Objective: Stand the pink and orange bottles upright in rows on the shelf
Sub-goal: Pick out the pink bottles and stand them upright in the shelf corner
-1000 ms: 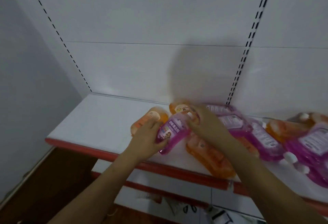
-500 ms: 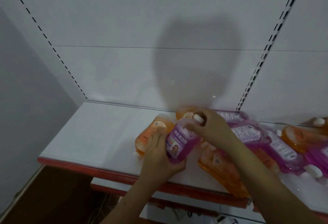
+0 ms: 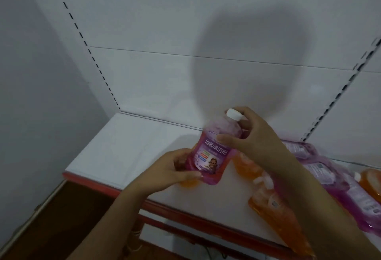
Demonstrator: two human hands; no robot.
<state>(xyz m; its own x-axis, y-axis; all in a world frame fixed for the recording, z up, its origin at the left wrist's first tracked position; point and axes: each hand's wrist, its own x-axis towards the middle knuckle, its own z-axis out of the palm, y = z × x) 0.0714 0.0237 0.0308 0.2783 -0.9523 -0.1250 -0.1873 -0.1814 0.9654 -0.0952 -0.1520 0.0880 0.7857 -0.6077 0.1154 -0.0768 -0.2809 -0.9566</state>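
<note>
Two hands hold one translucent pink plastic bottle with a white screw cap above the white shelf board. We see its long axis near upright, cap tilted up and to the right, base down-left, printed label facing us. The left hand curls its fingers round the base; the right hand grips the shoulder and neck, thumb across the front. Behind the base, an orange bottle is almost wholly hidden. To the right, glossy orange bottles and pink bottles lie flat on the shelf, partly covered by the right forearm and cut off at the frame edge; their labels are too blurred to read. A red strip edges the shelf front
</note>
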